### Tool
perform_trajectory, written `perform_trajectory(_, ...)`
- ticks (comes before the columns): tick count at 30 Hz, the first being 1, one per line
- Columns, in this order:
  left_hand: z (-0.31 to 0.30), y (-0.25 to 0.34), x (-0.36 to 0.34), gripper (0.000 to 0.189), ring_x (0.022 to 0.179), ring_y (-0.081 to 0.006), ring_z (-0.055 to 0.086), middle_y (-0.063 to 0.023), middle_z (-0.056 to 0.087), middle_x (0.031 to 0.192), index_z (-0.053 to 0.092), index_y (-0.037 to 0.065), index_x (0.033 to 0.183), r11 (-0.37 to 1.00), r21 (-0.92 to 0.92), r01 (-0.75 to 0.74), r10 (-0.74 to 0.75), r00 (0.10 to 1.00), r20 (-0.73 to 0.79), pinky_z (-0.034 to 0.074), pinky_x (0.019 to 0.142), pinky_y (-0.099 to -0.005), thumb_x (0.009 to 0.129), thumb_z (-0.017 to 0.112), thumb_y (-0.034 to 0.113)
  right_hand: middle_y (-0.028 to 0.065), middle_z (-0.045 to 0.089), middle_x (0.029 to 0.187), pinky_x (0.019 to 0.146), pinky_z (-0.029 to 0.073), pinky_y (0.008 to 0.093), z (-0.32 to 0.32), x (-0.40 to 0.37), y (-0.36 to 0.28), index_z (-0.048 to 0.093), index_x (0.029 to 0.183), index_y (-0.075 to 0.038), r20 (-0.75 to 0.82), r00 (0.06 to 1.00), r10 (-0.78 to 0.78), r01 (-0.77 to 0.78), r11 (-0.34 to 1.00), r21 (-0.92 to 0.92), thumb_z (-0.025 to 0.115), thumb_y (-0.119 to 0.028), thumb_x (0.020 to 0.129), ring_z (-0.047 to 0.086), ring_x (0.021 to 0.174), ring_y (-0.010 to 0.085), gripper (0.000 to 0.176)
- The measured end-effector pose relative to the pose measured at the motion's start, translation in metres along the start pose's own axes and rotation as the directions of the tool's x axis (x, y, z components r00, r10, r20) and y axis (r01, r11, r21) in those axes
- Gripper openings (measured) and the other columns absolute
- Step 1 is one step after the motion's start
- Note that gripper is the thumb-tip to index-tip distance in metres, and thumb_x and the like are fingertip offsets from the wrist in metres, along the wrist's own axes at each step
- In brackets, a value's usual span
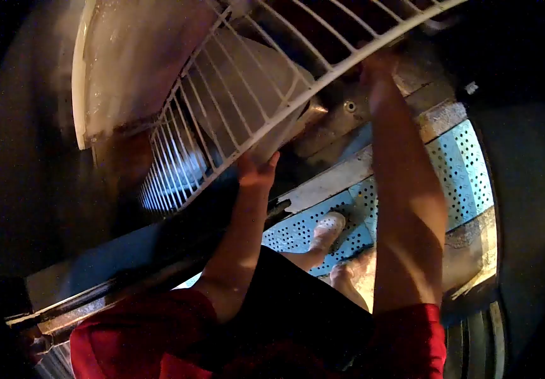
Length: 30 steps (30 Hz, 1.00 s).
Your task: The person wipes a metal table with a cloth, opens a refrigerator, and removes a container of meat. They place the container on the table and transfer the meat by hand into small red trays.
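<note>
A white wire rack [297, 101] slants across the upper middle of the head view, its bars fanning toward the lower left. My left hand [256, 170] is closed at the rack's near edge bar, with the thumb showing beside it. Farther up the same edge is my right hand [376, 62], in deep shadow. Its fingers appear wrapped round the bar, though they show only in part. Behind the bars a pale, smooth, rounded surface [241, 82] shows through; its kind is not clear.
At upper left stands a large pale panel with a raised white edge [81, 82]. Below my arms lies a blue perforated floor mat [459, 170], where my feet [329, 230] stand. A worn, light-coloured ledge [335, 180] runs between rack and mat. Dark surroundings hide much.
</note>
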State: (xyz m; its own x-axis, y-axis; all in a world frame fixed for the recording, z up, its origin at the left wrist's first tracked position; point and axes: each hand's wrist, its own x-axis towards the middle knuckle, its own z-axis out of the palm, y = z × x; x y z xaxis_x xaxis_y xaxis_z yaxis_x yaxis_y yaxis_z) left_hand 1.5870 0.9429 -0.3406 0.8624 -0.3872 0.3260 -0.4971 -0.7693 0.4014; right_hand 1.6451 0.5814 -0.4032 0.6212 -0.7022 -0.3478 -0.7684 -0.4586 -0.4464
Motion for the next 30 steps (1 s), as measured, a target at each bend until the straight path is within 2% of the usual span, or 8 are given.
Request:
perform_trajectory(3,0.011,-0.029,0.003,0.064,0.114,-0.0325,0.047,-0.0101,0.049,0.126,0.046,0.014,0.126,0.921,-0.313,0.233,-0.212,0.972,0.098,0.041,0.093,-0.0490,0.071,0.070,0.039,0.0053,0.066,0.101,0.070,0.053,0.0396,-0.013,-0.045,0.014,0.066,0.102,-0.013,0.377,0.854,0.359,-0.436,0.096,0.895,0.059,-0.025,0.082,0.064,0.092,0.0248,0.024)
perform_trajectory(5,0.015,-0.037,0.005,0.059,0.116,-0.0303,0.045,-0.0073,0.047,0.127,0.047,0.018,0.125,0.775,-0.490,0.400,-0.335,0.917,0.219,0.039,0.093,-0.0522,0.074,0.064,0.044,0.0118,0.066,0.081,0.056,0.051,0.0379,0.105,-0.011,0.067,0.063,0.090,-0.009,-0.258,0.960,0.110,-0.019,0.943,0.331,0.068,-0.018,0.071,0.064,0.067,0.0249,0.022)
perform_trajectory(8,-0.006,0.011,0.027,0.056,0.113,-0.0325,0.048,-0.0096,0.050,0.125,0.050,0.015,0.122,-0.176,-0.777,0.604,-0.606,0.556,0.569,0.042,0.090,-0.0522,0.074,0.064,0.041,0.0113,0.063,0.072,0.050,0.048,0.0338,-0.026,-0.128,0.060,0.062,0.084,-0.004,-0.016,0.991,-0.134,0.131,0.985,-0.113,0.066,-0.011,0.068,0.061,0.063,0.0213,0.018)
perform_trajectory(13,-0.006,0.002,0.032,0.055,0.113,-0.0331,0.048,-0.0098,0.052,0.123,0.051,0.014,0.120,-0.216,-0.771,0.599,-0.579,0.557,0.595,0.047,0.082,-0.0531,0.074,0.066,0.039,0.0090,0.060,0.067,0.046,0.044,0.0336,-0.020,-0.202,0.071,0.062,0.076,-0.001,-0.056,0.906,0.420,-0.303,0.734,0.608,0.066,-0.007,0.064,0.055,0.053,0.0185,0.014)
perform_trajectory(15,0.005,-0.032,0.017,0.053,0.113,-0.0323,0.048,-0.0094,0.054,0.120,0.051,0.012,0.120,0.957,-0.183,0.226,-0.166,0.941,0.297,0.049,0.079,-0.0506,0.074,0.068,0.032,0.0085,0.060,0.065,0.045,0.042,0.0332,-0.019,-0.231,0.082,0.062,0.075,0.000,0.268,0.635,0.725,-0.295,-0.094,0.951,0.067,-0.008,0.064,0.053,0.051,0.0172,0.014)
perform_trajectory(22,-0.012,0.007,0.014,0.065,0.112,-0.0332,0.047,-0.0142,0.044,0.128,0.042,0.007,0.129,0.744,-0.434,0.508,-0.377,0.855,0.356,0.043,0.092,-0.0469,0.076,0.068,0.034,0.0013,0.050,0.056,0.039,0.033,0.0255,-0.081,-0.334,0.117,0.051,0.069,-0.006,0.171,0.750,0.639,-0.047,-0.207,0.977,0.059,0.000,0.066,0.042,0.043,0.0102,0.010)
perform_trajectory(24,-0.044,0.068,0.019,0.065,0.111,-0.0334,0.046,-0.0150,0.038,0.132,0.038,0.008,0.132,-0.621,-0.396,0.676,-0.353,0.210,0.912,0.041,0.092,-0.0473,0.078,0.065,0.032,-0.0027,0.046,0.058,0.046,0.032,0.0234,-0.095,-0.363,0.124,0.048,0.064,-0.007,0.158,0.706,0.690,-0.105,-0.119,0.987,0.058,0.004,0.067,0.038,0.048,0.0069,0.014)
perform_trajectory(30,-0.023,0.143,-0.041,0.047,0.086,-0.0257,0.056,-0.0134,0.057,0.104,0.048,0.005,0.120,0.677,-0.638,0.367,0.497,0.411,0.764,0.048,0.082,-0.0414,0.077,0.061,0.019,0.0075,0.051,0.054,0.033,0.031,0.0265,-0.127,-0.448,0.130,0.050,0.067,0.000,0.186,0.652,0.735,-0.240,-0.032,0.970,0.048,0.009,0.063,0.041,0.036,0.0132,0.010)
